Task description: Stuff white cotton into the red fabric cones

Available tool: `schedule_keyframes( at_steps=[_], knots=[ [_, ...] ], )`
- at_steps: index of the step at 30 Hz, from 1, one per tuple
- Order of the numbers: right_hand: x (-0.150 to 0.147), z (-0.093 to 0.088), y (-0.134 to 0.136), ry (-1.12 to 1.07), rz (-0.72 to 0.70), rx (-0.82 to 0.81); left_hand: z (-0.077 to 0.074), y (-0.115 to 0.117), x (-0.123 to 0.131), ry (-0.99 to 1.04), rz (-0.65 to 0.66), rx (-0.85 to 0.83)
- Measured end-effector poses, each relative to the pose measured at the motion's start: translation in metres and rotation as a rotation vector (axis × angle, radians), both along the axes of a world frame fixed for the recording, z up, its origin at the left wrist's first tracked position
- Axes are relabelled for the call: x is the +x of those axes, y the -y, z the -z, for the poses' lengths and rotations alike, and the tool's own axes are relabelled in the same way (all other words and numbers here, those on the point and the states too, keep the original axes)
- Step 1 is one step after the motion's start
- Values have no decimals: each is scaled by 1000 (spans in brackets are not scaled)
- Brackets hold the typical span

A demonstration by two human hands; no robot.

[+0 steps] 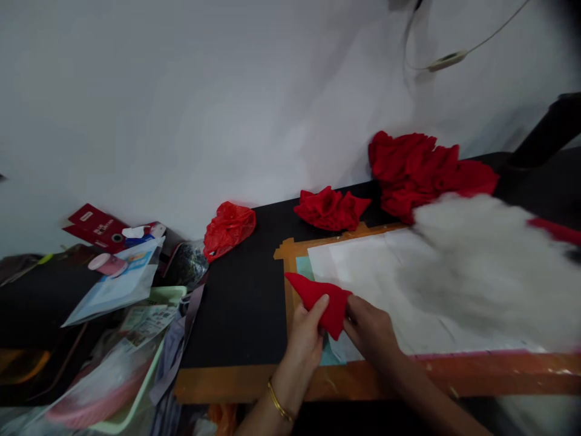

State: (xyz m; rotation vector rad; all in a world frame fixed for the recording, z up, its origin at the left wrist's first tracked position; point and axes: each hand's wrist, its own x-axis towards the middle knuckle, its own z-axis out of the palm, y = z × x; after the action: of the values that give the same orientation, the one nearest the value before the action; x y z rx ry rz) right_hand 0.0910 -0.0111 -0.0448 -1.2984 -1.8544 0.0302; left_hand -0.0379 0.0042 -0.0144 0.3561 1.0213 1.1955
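Observation:
A small pointed piece of red cloth (324, 301), shaped like a cone-like pouch, is held above the near left end of the white sheet. My left hand (311, 333) is closed around its lower side, thumb pressed on top. At the wide end of the cloth, my right hand (370, 330) is closed against the edge; its fingertips are hidden, so I cannot tell whether they reach inside. To the right, a big heap of fluffy white stuffing (490, 272) lies on the white sheet (363, 260).
Red cloth pieces lie in a small pile (331, 209) and a larger pile (422, 172) along the wall. A red plastic bag (229, 227) sits at the black table's (240, 303) back left. Left of the table are a green-rimmed basket (152, 357), a pink-lidded jar (108, 264) and a red box (97, 229).

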Motion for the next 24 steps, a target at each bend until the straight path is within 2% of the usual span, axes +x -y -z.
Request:
schedule_keyframes(
  at_steps=[3,8,11,15,18,22,24],
  knots=[
    [-2,-1,0,-33,-49,-13,0,1,1,-15,-22,20],
    [-3,2,2,-163,-81,-23,4,-8,-7,-34,-152,6],
    [0,2,2,-163,-44,-36,3,-12,-10,56,-112,-68],
    [4,-8,5,-177,18,-25,-5,-13,-9,232,-65,-200],
    [2,-17,7,-121,-73,49,-8,-11,-6,277,-41,-250],
    [-9,-17,1,57,-101,49,-9,-4,1,190,-33,-169],
    [-12,-14,-4,79,-124,60,-9,0,4,133,-40,-106]
  ],
)
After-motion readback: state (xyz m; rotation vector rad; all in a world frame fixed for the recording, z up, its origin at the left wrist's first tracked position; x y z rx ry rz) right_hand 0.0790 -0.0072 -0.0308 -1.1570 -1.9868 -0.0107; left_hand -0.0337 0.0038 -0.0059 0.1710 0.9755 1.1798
